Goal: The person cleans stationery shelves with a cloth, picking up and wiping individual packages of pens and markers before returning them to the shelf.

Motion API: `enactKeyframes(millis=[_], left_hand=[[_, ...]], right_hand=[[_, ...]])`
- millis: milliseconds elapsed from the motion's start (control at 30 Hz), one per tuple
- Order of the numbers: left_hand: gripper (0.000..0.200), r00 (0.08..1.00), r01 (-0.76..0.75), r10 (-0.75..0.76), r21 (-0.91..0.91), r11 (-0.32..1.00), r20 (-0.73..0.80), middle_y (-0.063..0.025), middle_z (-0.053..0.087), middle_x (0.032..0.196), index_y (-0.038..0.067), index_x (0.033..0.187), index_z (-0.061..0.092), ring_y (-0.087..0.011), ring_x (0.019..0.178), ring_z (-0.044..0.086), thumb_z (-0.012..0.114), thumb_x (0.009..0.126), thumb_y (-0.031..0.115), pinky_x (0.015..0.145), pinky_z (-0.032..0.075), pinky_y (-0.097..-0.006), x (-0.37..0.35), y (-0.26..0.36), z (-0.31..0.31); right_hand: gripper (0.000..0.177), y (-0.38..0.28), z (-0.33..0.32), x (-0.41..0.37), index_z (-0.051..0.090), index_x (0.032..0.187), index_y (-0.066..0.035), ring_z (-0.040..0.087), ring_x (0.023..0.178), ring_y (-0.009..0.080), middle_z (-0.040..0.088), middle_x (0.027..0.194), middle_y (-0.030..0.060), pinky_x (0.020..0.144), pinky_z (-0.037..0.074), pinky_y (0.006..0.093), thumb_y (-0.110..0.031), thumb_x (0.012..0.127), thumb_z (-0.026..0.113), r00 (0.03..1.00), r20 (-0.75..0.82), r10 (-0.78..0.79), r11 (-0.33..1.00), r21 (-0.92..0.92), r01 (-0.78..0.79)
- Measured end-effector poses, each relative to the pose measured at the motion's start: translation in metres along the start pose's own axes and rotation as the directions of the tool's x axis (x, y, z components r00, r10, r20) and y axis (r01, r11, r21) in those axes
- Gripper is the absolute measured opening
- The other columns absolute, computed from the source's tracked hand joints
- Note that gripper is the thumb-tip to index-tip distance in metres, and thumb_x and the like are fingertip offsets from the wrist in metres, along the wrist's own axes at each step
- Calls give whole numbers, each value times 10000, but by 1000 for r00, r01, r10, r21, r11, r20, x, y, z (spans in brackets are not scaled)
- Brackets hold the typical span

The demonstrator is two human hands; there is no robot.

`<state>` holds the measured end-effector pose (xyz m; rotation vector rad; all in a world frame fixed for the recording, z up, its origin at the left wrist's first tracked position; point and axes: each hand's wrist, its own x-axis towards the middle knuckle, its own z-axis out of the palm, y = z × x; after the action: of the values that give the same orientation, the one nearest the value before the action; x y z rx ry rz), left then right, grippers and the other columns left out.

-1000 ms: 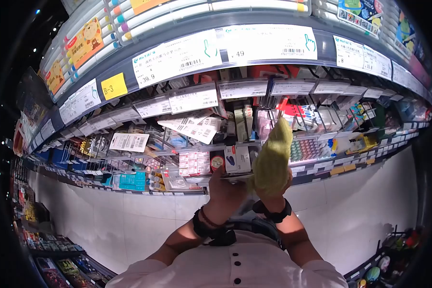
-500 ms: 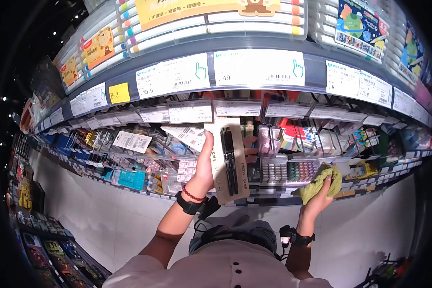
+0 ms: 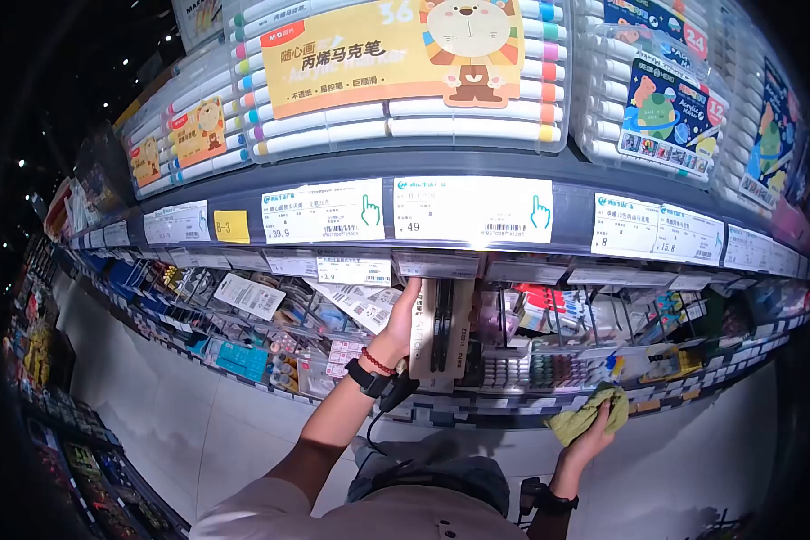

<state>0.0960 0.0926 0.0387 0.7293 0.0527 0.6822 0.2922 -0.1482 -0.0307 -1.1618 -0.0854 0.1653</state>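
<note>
Beige card pack of black pens [image 3: 439,335] is held upright against the hanging display, directly beneath the shelf edge and just below the price label marked 49 [image 3: 472,209]. The left hand [image 3: 398,326] is clamped on the pack's left edge, thumb raised along the card, with a red bracelet and dark watch at the wrist. The right hand [image 3: 594,436] is well apart from it, lower and to the right, closed around a yellow-green cloth [image 3: 592,416] near the lower shelf rail [image 3: 513,416]. Other carded stationery hangs on both sides of the pack. On the shelf above stands a large marker set [image 3: 396,72] with a lion on its label. A yellow tag [image 3: 231,227] reading B-3 is fixed further left.
</note>
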Motion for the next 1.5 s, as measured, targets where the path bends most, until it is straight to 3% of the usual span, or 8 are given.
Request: enactKeyframes(millis=[333, 433, 600, 700, 767, 867, 1000, 1500], left_hand=[[516, 951, -78, 93, 62, 995, -296, -120, 458, 1228, 13, 1263, 366, -243, 1077, 486, 357, 921, 399, 907, 409, -359, 2, -5, -20], [513, 975, -85, 137, -279, 957, 174, -122, 465, 1219, 5, 1261, 366, -245, 1072, 489, 341, 927, 394, 917, 398, -363, 1, 5, -24], [509, 857, -23, 131, 217, 976, -498, -118, 496, 1175, 11, 1241, 405, -224, 1036, 508, 290, 939, 404, 867, 430, -335, 11, -6, -32], [438, 845, -12, 53, 81, 997, -532, -103, 523, 1103, 19, 1186, 456, -210, 978, 524, 310, 941, 352, 817, 449, -319, 24, -14, -72], [427, 993, -117, 119, 83, 990, -24, -114, 512, 1099, 41, 1148, 455, -243, 1006, 497, 485, 865, 359, 880, 415, -379, 30, -33, -144], [299, 924, -27, 347, 879, 477, -160, -81, 533, 995, 7, 1048, 479, -180, 954, 517, 522, 853, 229, 822, 441, -325, 15, -32, -88], [257, 890, -230, 364, 419, 879, -276, -48, 561, 981, -6, 1051, 518, -136, 902, 544, 448, 880, 173, 795, 431, -262, -18, -43, -92], [217, 177, -188, 668, 642, 743, -723, 14, 481, 538, -13, 874, 589, -57, 416, 427, 500, 857, 185, 370, 300, -183, -221, 136, -176]], right_hand=[[344, 17, 8, 1, 508, 1086, 60, 545, 846, 136, 560, 1008, 79, 743, 437, 269, -198, 861, 546, 996, 92, 18, 999, -47, -13], [336, 17, 11, -4, 516, 1072, 62, 544, 844, 135, 563, 997, 79, 739, 437, 268, -197, 860, 547, 997, 74, 35, 997, -71, -29], [334, 23, 10, -9, 522, 1062, 64, 546, 839, 138, 568, 988, 79, 738, 439, 269, -199, 858, 549, 994, 90, 55, 996, -79, -48], [307, 22, 16, -14, 532, 1027, 81, 547, 819, 140, 574, 971, 89, 723, 443, 270, -176, 862, 544, 994, 87, 67, 996, -58, -62], [293, 20, 19, -18, 536, 1011, 89, 548, 810, 141, 577, 961, 93, 714, 446, 271, -164, 864, 541, 994, 86, 63, 997, -55, -59], [301, 15, 25, -23, 530, 1018, 88, 548, 813, 143, 574, 959, 92, 711, 448, 274, -169, 862, 543, 994, 99, 56, 997, -54, -50], [330, 20, 17, -21, 519, 1049, 79, 548, 827, 147, 566, 983, 92, 719, 449, 282, -192, 861, 544, 992, 102, 71, 995, -77, -64], [406, 47, 58, -43, 455, 1147, 74, 543, 859, 189, 539, 1039, 115, 757, 447, 310, -102, 790, 541, 918, 358, 172, 982, -137, -131]])
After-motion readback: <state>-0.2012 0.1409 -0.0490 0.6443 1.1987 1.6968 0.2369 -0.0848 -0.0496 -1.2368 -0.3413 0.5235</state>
